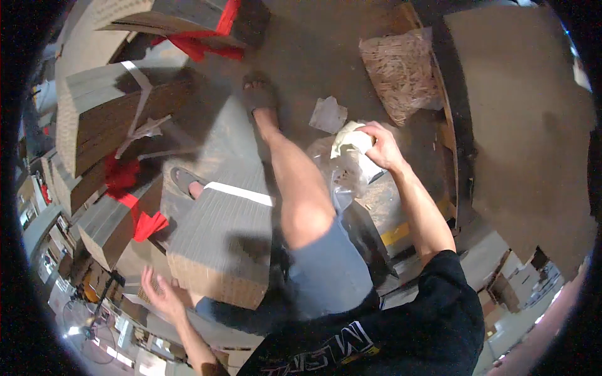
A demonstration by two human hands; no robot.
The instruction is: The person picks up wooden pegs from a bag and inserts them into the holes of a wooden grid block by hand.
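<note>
My right hand (384,148) is closed on a crumpled pale-yellow sheet (348,139), which looks like paper or thin cloth. Below it a clear plastic bag (345,178) bulges beside my knee; its contents are hard to make out. My left hand (164,297) is raised at the lower left, fingers spread, with nothing in it. Nearest to that hand is a stack of flat cardboard sheets (216,260), bound with a white strap (238,193). A small whitish scrap (328,115) lies on the floor past my right hand.
A clear bag full of small wooden-looking pieces (401,75) leans by a board edge at the far right. More cardboard stacks (100,113) with white and red straps (150,226) line the left. A large brown panel (533,125) fills the right side. My legs straddle the middle.
</note>
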